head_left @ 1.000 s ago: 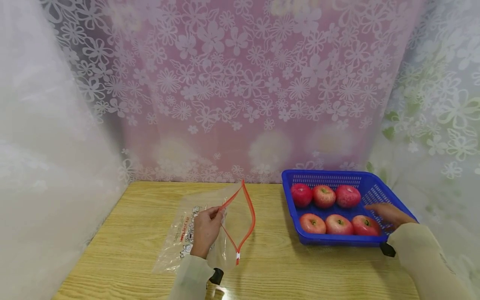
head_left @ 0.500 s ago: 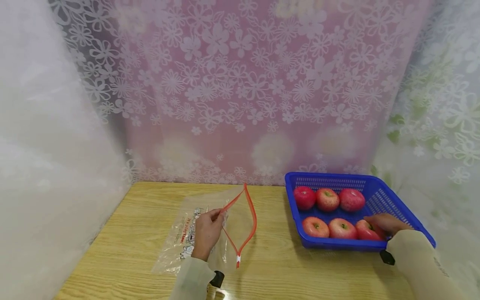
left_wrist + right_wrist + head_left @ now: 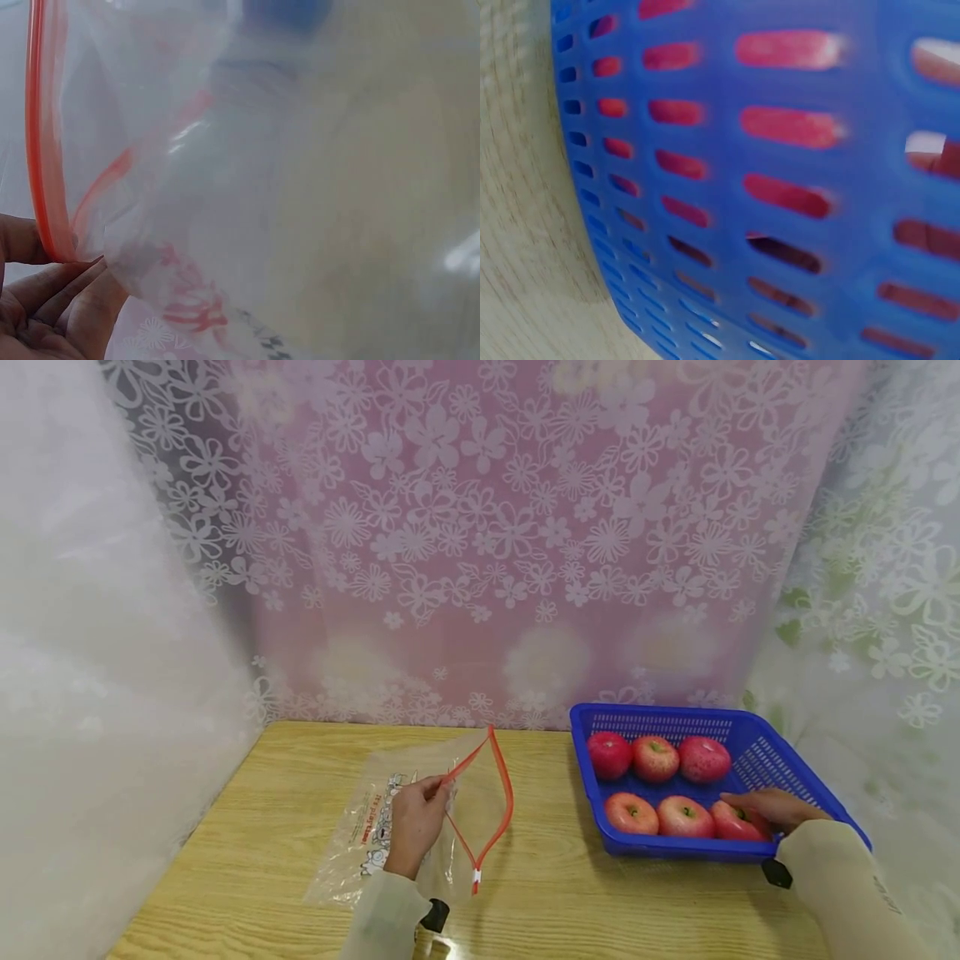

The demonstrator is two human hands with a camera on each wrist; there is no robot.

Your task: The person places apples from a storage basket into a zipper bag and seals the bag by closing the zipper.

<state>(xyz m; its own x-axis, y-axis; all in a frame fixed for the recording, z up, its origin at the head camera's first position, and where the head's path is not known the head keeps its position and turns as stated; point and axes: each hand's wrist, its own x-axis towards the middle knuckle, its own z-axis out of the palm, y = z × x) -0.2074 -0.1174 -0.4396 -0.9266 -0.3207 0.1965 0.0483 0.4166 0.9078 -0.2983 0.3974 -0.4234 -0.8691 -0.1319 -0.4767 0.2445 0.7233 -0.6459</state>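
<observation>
In the head view my left hand [image 3: 417, 827] pinches one edge of a clear zipper bag [image 3: 360, 835] that has a red zip strip and printed cartoon figures. Its mouth gapes toward the right, a white slider [image 3: 477, 877] at the near end. The left wrist view shows thumb and fingers [image 3: 94, 307] at the red strip [image 3: 37, 142]. At the right, my right hand [image 3: 780, 807] reaches into the blue basket [image 3: 675, 846], fingers curled over the front right apple [image 3: 731, 823]. The slotted basket wall [image 3: 870, 150] hides most of that grip in the right wrist view.
Two more apples, one of them a front middle apple [image 3: 685, 817], lie in the near row. Three others, including a back right apple [image 3: 705, 760], form the far row. The wooden table [image 3: 300, 777] ends at a pink flowered curtain [image 3: 465, 568].
My right hand has come down and left onto the front right apple and curled over it. The left hand and bag stay in place; the head view has shifted slightly.
</observation>
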